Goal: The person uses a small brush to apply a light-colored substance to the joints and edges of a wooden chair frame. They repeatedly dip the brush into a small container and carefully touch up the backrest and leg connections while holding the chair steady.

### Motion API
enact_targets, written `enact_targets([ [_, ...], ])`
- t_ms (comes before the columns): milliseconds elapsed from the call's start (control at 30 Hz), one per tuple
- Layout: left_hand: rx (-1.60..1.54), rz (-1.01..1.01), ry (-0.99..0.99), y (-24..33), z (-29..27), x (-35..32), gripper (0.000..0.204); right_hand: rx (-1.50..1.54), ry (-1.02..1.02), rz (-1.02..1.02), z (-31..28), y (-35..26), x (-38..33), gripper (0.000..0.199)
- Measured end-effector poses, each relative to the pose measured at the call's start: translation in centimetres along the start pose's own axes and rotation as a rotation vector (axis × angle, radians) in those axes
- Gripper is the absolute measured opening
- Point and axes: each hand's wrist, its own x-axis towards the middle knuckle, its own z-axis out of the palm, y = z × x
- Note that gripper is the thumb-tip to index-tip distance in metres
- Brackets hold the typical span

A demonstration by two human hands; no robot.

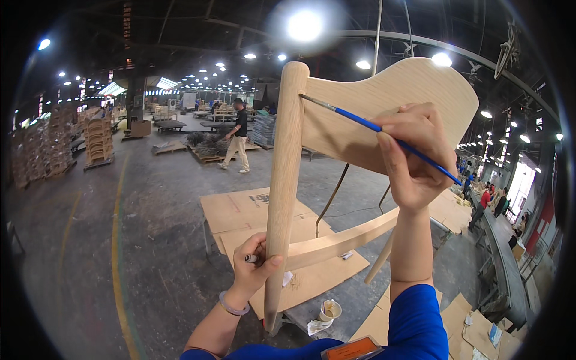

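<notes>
A pale wooden chair back (384,114) stands up before me, its curved panel joined to a round post (287,162). Lower down, a curved rail (342,239) runs off from the same post. My left hand (255,264) is closed around the post near that rail; a small dark, round-ended object (251,258) also sticks out from its fingers. In my right hand (418,153) is a thin blue paintbrush (360,122), pinched by the handle. The brush tip touches the joint where panel meets post. Below sits a small cup (330,309) with tan contents.
Cardboard sheets (240,210) cover a table under the chair frame. Thin bent rods (332,201) rise behind the rail. A person (238,135) walks across the floor. Stacked chair parts (98,141) stand at left; a long conveyor (504,264) lies at right, with people beside it.
</notes>
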Motion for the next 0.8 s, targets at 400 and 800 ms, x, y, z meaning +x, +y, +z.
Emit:
enact_targets([
  [400, 0.021, 0.024, 0.008, 1.4, -0.6, 1.1, 0.056, -0.019, 0.014, -0.040, 0.8, 0.6, 1.4, 0.016],
  [800, 0.023, 0.022, 0.005, 1.9, -0.8, 0.9, 0.055, 0.033, 0.028, -0.028, 1.0, 0.8, 1.0, 0.016],
])
